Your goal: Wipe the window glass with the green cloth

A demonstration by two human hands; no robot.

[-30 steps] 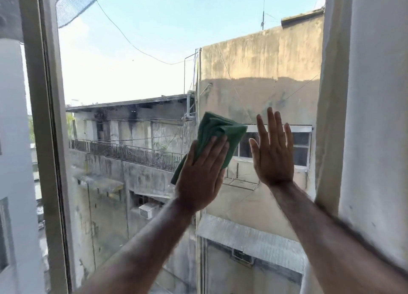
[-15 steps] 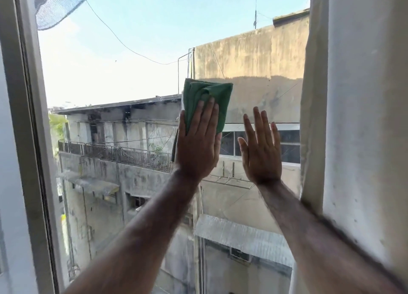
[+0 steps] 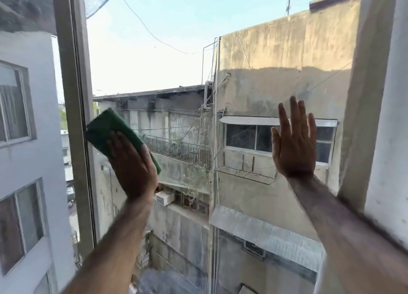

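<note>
The window glass (image 3: 181, 57) fills the middle of the head view, with grey buildings and sky behind it. A folded green cloth (image 3: 106, 128) lies flat against the pane beside the left frame. My left hand (image 3: 132, 167) presses on the cloth with flat fingers, covering its lower right part. My right hand (image 3: 293, 143) rests open on the glass at the right, palm against the pane, fingers spread and pointing up. It holds nothing.
A pale vertical window frame (image 3: 75, 117) stands just left of the cloth. A white wall edge (image 3: 379, 117) bounds the pane on the right, close to my right forearm. Another pane (image 3: 26, 139) lies beyond the left frame.
My left hand has slid the cloth leftward and down across the glass, from the middle to the left frame. My right hand has stayed flat on the pane.
</note>
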